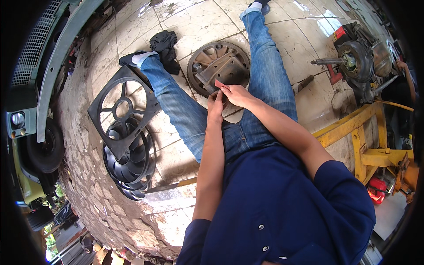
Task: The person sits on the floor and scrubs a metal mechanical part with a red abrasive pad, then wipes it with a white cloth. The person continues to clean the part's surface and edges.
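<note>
Between my outstretched legs lies a round toothed metal flywheel [193, 66], with a rusty metal plate [229, 69] with holes resting over it. My right hand [238, 96] pinches a small red piece of paper-like sheet [218, 83], whose tip stands over the plate's near edge. Against those fingers, my left hand [215, 107] is closed with its fingertips together; what they grip is hidden. Both hands meet just on the near side of the flywheel, above my lap.
Left of my legs lie a black fan shroud [102, 100] and black fans [128, 165]. A black cloth [164, 48] is by my left foot. To the right stand a gearbox with a shaft [360, 59] and a yellow metal frame [353, 128]. A vehicle bumper [55, 66] borders the left.
</note>
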Demonstrator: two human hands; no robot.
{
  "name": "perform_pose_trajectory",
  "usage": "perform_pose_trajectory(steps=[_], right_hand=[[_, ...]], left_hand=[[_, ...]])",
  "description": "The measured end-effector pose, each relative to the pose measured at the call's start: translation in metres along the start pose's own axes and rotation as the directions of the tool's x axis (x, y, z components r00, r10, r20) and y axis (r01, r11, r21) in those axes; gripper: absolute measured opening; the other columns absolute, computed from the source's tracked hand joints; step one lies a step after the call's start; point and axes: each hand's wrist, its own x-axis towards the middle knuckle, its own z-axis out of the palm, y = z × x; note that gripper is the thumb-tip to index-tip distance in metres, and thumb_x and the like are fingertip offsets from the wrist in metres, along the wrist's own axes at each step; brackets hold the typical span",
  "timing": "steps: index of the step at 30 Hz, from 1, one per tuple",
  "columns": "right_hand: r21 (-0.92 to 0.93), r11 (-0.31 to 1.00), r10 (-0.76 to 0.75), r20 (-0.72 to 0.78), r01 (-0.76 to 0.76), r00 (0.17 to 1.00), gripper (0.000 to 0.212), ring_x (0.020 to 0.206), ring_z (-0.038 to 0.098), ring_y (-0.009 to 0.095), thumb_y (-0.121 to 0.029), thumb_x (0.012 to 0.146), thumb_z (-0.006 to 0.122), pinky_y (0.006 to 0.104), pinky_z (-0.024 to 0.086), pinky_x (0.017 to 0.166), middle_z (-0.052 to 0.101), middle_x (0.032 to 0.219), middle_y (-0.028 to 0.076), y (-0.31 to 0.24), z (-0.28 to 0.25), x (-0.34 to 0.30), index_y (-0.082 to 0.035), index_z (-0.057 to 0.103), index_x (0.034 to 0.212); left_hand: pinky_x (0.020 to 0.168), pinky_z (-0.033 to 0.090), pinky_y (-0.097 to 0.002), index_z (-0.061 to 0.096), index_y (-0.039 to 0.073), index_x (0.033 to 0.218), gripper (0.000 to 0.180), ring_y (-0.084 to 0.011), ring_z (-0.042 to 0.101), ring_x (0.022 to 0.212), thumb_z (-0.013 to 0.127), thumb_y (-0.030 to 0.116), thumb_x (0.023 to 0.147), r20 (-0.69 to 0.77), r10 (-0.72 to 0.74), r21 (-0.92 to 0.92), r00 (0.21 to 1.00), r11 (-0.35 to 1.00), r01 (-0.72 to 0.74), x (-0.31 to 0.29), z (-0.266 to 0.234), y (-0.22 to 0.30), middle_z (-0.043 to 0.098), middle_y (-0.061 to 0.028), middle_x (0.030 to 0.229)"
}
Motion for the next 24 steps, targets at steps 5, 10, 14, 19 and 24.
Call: perform_pose_trajectory(steps=[5, 10, 14, 19, 24], right_hand=[[-0.065, 0.998, -0.005, 0.066, 0.009, 0.998, 0.044, 0.1, 0.061, 0.042, -0.037, 0.1, 0.043, 0.0457, 0.048, 0.083, 0.065, 0.103, 0.026, -0.016, 0.001, -0.004, -0.001, 0.062, 0.117], [0.034, 0.999, 0.022, -0.044, -0.021, 0.999, 0.04, 0.099, 0.062, 0.042, -0.033, 0.1, 0.043, 0.0446, 0.048, 0.082, 0.065, 0.103, 0.026, 0.0, 0.002, 0.005, -0.005, 0.06, 0.123], [0.032, 0.998, -0.056, -0.061, 0.058, 0.997, 0.039, 0.098, 0.062, 0.042, -0.031, 0.1, 0.043, 0.0444, 0.049, 0.081, 0.065, 0.103, 0.026, -0.011, -0.002, -0.003, -0.007, 0.058, 0.127], [-0.043, 0.998, -0.055, -0.06, 0.053, 0.997, 0.041, 0.094, 0.063, 0.042, -0.034, 0.1, 0.042, 0.0467, 0.049, 0.078, 0.066, 0.098, 0.027, -0.023, -0.021, -0.006, -0.004, 0.061, 0.12], [-0.196, 0.975, -0.118, -0.03, 0.11, 0.993, 0.051, 0.088, 0.064, 0.044, -0.04, 0.1, 0.04, 0.0498, 0.049, 0.076, 0.066, 0.091, 0.029, -0.077, -0.073, -0.005, 0.004, 0.066, 0.102]], left_hand=[[0.087, 0.052, -0.0358, 0.048, 0.0, 0.126, 0.04, -0.0207, 0.062, 0.101, 0.056, 0.027, 0.097, -0.066, 0.063, -0.027, 0.996, 0.998, -0.065, 0.006, -0.008, -0.005, 0.061, -0.0126, 0.116], [0.087, 0.052, -0.0343, 0.049, 0.0, 0.123, 0.036, -0.0202, 0.062, 0.099, 0.057, 0.024, 0.098, 0.027, 0.127, -0.063, 0.992, 0.99, -0.125, -0.002, 0.004, 0.001, 0.062, -0.0112, 0.111], [0.087, 0.053, -0.0347, 0.048, -0.001, 0.122, 0.036, -0.0211, 0.063, 0.098, 0.057, 0.024, 0.097, 0.018, 0.183, -0.087, 0.983, 0.98, -0.181, 0.0, 0.002, 0.004, 0.061, -0.0123, 0.11], [0.086, 0.053, -0.0345, 0.049, -0.001, 0.121, 0.038, -0.0209, 0.064, 0.096, 0.058, 0.026, 0.097, 0.01, 0.245, -0.069, 0.97, 0.967, -0.244, -0.006, 0.011, 0.014, 0.062, -0.012, 0.109], [0.081, 0.053, -0.0335, 0.05, 0.003, 0.12, 0.036, -0.0203, 0.064, 0.094, 0.06, 0.028, 0.096, 0.098, 0.327, -0.076, 0.94, 0.944, -0.321, -0.016, 0.017, 0.069, 0.062, -0.0112, 0.11]])
